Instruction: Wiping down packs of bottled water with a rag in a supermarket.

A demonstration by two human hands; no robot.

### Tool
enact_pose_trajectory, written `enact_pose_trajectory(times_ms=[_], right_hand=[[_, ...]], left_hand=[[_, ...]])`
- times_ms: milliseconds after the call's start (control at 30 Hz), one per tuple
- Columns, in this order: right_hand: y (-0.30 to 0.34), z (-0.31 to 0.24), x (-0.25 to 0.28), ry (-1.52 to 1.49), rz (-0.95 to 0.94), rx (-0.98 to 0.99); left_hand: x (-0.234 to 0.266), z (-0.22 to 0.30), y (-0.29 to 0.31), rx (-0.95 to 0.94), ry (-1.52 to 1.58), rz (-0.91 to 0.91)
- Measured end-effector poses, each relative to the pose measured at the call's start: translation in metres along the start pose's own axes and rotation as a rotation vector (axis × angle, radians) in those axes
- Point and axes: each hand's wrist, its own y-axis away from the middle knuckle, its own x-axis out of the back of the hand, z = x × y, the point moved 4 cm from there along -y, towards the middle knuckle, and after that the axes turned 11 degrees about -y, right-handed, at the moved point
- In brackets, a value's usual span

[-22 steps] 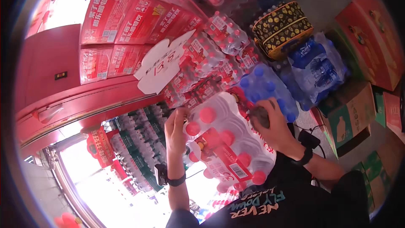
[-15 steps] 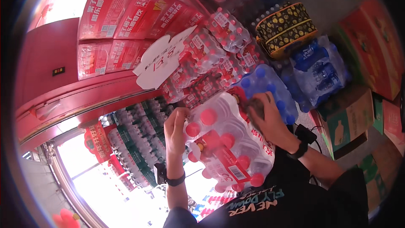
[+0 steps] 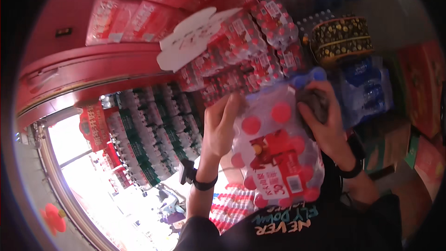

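"Fingers (image 3: 230,110), left hand (image 3: 220,125)?"
"Curled at the pack's (image 3: 276,151) corner, their grip blurred beyond telling. The right hand's (image 3: 327,118) clutched a vague dark lump (image 3: 313,104)."
"What filled that pack, between both hands?"
"Red-capped bottles (image 3: 281,112)."

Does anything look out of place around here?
The black-and-yellow patterned bag looks odd beside the blue bottle pack, since mostly bottle packs surround it. The nearest red-capped pack shows no obvious damage.

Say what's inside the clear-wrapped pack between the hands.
Red-capped bottles show through the clear wrap; the red label partly covers some, and their far ends are hidden.
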Motion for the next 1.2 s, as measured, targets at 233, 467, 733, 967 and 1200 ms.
enact_pose_trajectory(times_ms=[233,467,733,967,1200], right_hand=[[0.033,-0.102,-0.075,0.771,-0.321,0.406],[0.137,-0.082,-0.125,1.015,-0.263,0.493],[0.164,-0.085,-0.074,1.145,0.259,0.557],[0.094,-0.099,-0.083,1.028,0.320,0.305],[0.037,-0.099,-0.115,1.030,0.189,0.426]], left_hand=[[0.002,-0.006,-0.004,-0.201,0.017,-0.073],[-0.001,0.006,-0.009,-0.376,-0.080,-0.126],[0.002,-0.006,-0.002,-0.467,-0.074,-0.159],[0.005,-0.022,-0.009,-0.447,0.145,-0.216],[-0.002,-0.031,-0.017,-0.698,0.107,-0.160]])
